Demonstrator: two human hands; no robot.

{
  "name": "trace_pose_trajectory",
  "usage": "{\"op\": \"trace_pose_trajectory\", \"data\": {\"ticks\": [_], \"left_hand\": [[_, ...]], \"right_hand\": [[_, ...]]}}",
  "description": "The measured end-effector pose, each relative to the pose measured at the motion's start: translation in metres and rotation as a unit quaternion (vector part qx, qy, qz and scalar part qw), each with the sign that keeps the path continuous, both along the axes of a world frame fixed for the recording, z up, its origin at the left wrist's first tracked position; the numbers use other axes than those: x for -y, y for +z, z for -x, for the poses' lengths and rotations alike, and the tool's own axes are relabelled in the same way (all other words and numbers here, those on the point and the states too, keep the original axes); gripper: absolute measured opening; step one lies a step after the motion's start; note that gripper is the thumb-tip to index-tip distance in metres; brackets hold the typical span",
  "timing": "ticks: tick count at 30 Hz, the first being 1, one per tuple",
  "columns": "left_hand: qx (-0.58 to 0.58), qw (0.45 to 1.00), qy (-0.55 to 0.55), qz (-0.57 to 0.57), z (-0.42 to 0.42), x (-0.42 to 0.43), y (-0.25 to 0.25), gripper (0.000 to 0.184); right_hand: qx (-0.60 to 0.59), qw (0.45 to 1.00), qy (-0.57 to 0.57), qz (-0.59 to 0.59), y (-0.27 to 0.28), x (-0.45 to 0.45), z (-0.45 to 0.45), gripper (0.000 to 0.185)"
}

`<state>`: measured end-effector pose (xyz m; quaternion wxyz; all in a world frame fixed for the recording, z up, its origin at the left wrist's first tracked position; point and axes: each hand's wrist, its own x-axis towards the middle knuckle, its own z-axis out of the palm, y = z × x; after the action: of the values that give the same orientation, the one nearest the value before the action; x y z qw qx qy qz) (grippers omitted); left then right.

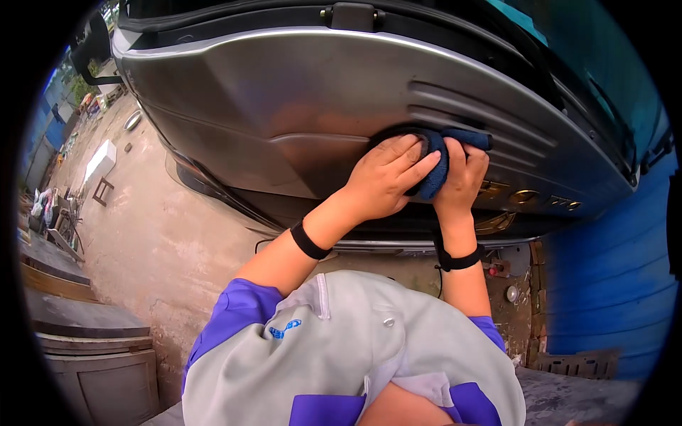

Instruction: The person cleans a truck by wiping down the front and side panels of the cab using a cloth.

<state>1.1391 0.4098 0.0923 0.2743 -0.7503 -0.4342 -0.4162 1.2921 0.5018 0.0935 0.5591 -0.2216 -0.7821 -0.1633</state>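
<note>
At the left of the frame, concrete floor point(153, 241) shows below the edge of a vehicle's grey front panel point(213, 92), which spans the upper half. The panel's left portion is glossy, with a shallow crease running toward the centre.

Just right of centre, the left hand point(387, 174) grips the near side of a dark-blue cloth point(435, 174), fingers bent over it, thumb along its face. The cloth lies bunched at the panel's surface; a dark shape behind the left fingers may be reflection or fabric, which cannot be told. The right hand point(460, 177) grips the cloth's other side, below a rolled end pointing right.

Assessment: both hands share one bundle, so pressure probably falls unevenly; a flat fold under spread fingers should give fuller contact. The loose roll is best tucked in. Black wristbands point(310, 240) should be held off the paint. Further right, the pressed ribs point(490, 131) call for strokes along their length, and the gold lettering point(526, 197) for light pressure, since raised edges could snag fabric.
</note>
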Motion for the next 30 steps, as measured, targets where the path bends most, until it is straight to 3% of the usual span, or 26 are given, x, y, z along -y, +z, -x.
{"op": "trace_pose_trajectory", "data": {"ticks": [6,15,23,30], "left_hand": [[-0.002,0.997,-0.076,-0.023,-0.029,-0.033,0.011,0.079],[0.034,0.99,0.074,-0.112,0.066,0.043,-0.003,0.063],[0.079,0.968,0.167,-0.169,0.156,0.12,-0.014,0.062],[0.163,0.956,0.199,-0.142,0.208,0.157,-0.023,0.073]], "right_hand": [[-0.02,0.998,-0.054,0.038,0.01,-0.012,-0.037,0.044],[0.0,0.995,0.09,-0.035,0.013,0.044,0.087,0.028],[0.055,0.977,0.197,-0.061,0.02,0.104,0.196,0.025],[0.078,0.982,0.114,-0.132,0.036,0.149,0.253,0.017]]}}
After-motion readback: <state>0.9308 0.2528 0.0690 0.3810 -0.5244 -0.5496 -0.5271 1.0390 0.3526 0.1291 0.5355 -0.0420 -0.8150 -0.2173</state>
